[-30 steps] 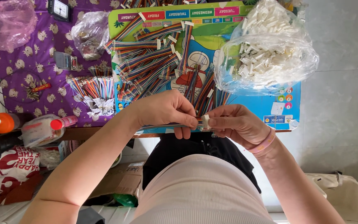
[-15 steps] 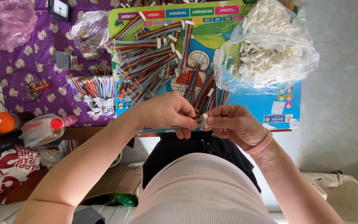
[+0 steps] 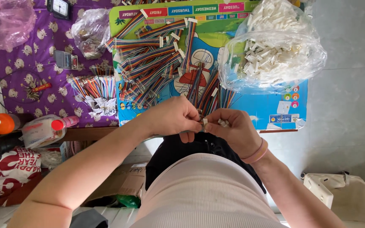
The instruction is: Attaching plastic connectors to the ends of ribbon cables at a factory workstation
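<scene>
Ribbon cable end is pinched between both hands above the bench edge: left hand steadies it, right hand fingertips grip a small white connector, close for alignment.

Small white connector pinched between both hands' fingertips.

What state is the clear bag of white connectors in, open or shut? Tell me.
Open: the clear bag is spread wide, the white connectors heaped loose inside.
</scene>
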